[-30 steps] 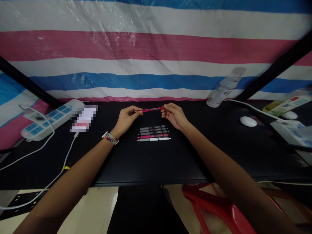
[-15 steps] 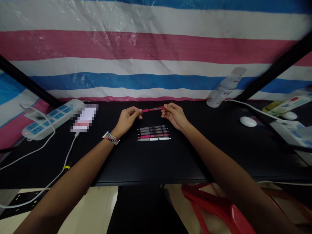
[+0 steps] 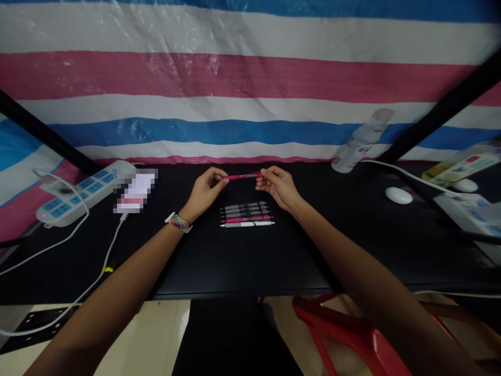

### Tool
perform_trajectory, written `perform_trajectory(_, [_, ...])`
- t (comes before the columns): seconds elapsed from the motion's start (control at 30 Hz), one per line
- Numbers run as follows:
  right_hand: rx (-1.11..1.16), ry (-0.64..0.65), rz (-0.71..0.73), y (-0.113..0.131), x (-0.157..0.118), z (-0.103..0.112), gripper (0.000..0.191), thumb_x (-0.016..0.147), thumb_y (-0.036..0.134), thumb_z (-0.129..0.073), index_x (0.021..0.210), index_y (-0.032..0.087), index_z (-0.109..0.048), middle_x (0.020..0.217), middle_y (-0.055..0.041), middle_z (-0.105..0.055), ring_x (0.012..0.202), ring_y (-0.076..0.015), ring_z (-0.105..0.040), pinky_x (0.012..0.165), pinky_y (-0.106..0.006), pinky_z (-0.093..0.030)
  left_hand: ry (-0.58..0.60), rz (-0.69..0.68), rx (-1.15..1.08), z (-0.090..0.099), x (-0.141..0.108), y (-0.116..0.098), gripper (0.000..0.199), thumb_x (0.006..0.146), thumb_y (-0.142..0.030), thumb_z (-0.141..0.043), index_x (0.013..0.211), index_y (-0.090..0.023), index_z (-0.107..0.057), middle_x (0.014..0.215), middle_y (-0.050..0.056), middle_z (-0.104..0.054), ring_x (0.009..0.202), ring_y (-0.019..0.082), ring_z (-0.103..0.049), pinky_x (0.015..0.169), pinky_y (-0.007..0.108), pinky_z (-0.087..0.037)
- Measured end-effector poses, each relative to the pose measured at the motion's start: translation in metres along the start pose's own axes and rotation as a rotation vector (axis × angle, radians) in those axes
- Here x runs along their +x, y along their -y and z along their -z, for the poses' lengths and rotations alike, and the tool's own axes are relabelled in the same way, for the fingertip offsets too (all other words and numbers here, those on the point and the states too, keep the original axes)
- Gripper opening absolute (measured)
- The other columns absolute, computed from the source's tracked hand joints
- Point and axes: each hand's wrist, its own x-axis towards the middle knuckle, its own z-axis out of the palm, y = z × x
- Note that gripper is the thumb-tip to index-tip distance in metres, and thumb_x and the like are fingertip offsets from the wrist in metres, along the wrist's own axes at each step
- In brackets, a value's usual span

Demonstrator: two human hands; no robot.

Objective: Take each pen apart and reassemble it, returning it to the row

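Between my two hands a red pen (image 3: 241, 176) is held level above the far part of the black table (image 3: 242, 261). My left hand (image 3: 206, 189) pinches its left end between thumb and fingers. My right hand (image 3: 278, 187) grips the right end, fingers curled. Just nearer to me lies a row of several pens, side by side: grey and dark ones (image 3: 245, 209) at the back, another red pen (image 3: 246, 219), then a white and grey pen (image 3: 247, 224) at the front.
On the left are a power strip (image 3: 64, 210) and a blurred-out phone (image 3: 136, 190) with a white cable. To the right stand a clear bottle (image 3: 358, 146) and a white mouse (image 3: 398, 196). A red stool (image 3: 340, 329) is below the table's edge.
The red pen has shifted slightly left in my hands. My left thumb and fingers now sit a little differently on its left end. The row of pens is unchanged.
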Motion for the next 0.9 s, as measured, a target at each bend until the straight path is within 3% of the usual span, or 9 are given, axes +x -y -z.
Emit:
perform_trajectory(0.07, [-0.001,-0.009,-0.006,-0.0007,0.0009,0.0011,0.045,0.081,0.052,-0.1,0.078,0.024,-0.065,0.075,-0.0011,-0.075,0.071,-0.0154,-0.073,0.073,-0.031,-0.069,0.004,-0.008,-0.051,-0.0013,-0.0003,0.0,0.024,0.095,-0.036,-0.082,0.113,-0.023,-0.072,0.089,0.001,-0.073,0.081,0.018,-0.069,0.079,0.031,-0.053])
perform_trajectory(0.2, [-0.001,-0.002,-0.008,-0.0026,0.0023,0.0028,0.045,0.082,0.052,-0.1,0.079,0.023,-0.065,0.076,-0.0013,-0.076,0.071,-0.0153,-0.073,0.073,-0.03,-0.069,0.034,-0.028,-0.059,-0.0021,-0.0011,0.001,0.021,0.108,-0.037,-0.066,0.121,-0.023,-0.072,0.08,0.001,-0.072,0.077,0.018,-0.069,0.078,0.033,-0.053])
perform_trajectory(0.33, [0.006,0.001,-0.003,-0.0041,0.0036,0.0038,0.047,0.079,0.053,-0.101,0.079,0.023,-0.066,0.075,-0.001,-0.076,0.071,-0.0157,-0.074,0.074,-0.031,-0.07,0.007,-0.091,-0.046,-0.0013,-0.0003,0.0048,0.044,0.09,-0.03,-0.088,0.129,-0.024,-0.071,0.099,0.003,-0.076,0.09,0.02,-0.072,0.087,0.035,-0.056])
perform_trajectory(0.47, [0.021,0.03,0.014,-0.006,0.0047,0.0049,0.049,0.075,0.055,-0.104,0.08,0.023,-0.068,0.076,-0.0008,-0.077,0.071,-0.0154,-0.074,0.073,-0.031,-0.07,0.013,-0.038,-0.06,-0.0011,0.0003,0.0075,0.025,0.106,-0.038,-0.069,0.125,-0.023,-0.074,0.082,0.001,-0.074,0.08,0.019,-0.072,0.084,0.036,-0.057])
perform_trajectory(0.63, [0.023,0.036,0.028,-0.0073,0.0049,0.0057,0.046,0.076,0.053,-0.103,0.081,0.023,-0.07,0.077,-0.0006,-0.078,0.071,-0.0153,-0.075,0.073,-0.031,-0.07,-0.008,-0.102,-0.036,-0.001,0.0003,0.009,0.048,0.091,-0.03,-0.087,0.136,-0.024,-0.073,0.114,0.007,-0.08,0.106,0.023,-0.076,0.097,0.037,-0.057])
perform_trajectory(0.7, [0.02,0.028,0.03,-0.0074,0.0048,0.0055,0.044,0.077,0.052,-0.102,0.081,0.022,-0.07,0.076,-0.0008,-0.077,0.072,-0.0153,-0.075,0.073,-0.031,-0.07,-0.008,-0.066,-0.004,-0.0006,0.0003,0.0083,0.034,0.099,-0.037,-0.08,0.13,-0.024,-0.078,0.107,0.007,-0.082,0.101,0.023,-0.076,0.095,0.038,-0.057])
perform_trajectory(0.77, [0.021,0.032,0.035,-0.0076,0.005,0.0055,0.043,0.077,0.052,-0.102,0.082,0.022,-0.071,0.077,-0.0012,-0.078,0.072,-0.0155,-0.075,0.073,-0.031,-0.07,0.004,-0.019,0.037,0.0001,0.0004,0.0075,0.027,0.107,-0.044,-0.068,0.111,-0.022,-0.084,0.093,0.006,-0.082,0.09,0.022,-0.075,0.09,0.037,-0.057])
perform_trajectory(0.83, [0.019,0.038,0.04,-0.008,0.0054,0.0058,0.043,0.077,0.052,-0.103,0.082,0.022,-0.072,0.076,-0.0012,-0.078,0.072,-0.0156,-0.075,0.072,-0.031,-0.07,0.013,-0.003,0.058,0.0008,0.0004,0.0072,0.029,0.105,-0.045,-0.07,0.097,-0.021,-0.085,0.088,0.005,-0.082,0.084,0.021,-0.074,0.084,0.036,-0.057])
perform_trajectory(0.9, [0.004,0.039,0.038,-0.0084,0.0058,0.0063,0.044,0.077,0.053,-0.102,0.081,0.022,-0.07,0.076,-0.0009,-0.077,0.071,-0.0156,-0.075,0.072,-0.031,-0.07,0.017,-0.015,0.051,0.0011,0.0002,0.0072,0.019,0.096,-0.04,-0.081,0.094,-0.021,-0.084,0.093,0.006,-0.083,0.084,0.021,-0.073,0.082,0.036,-0.056])
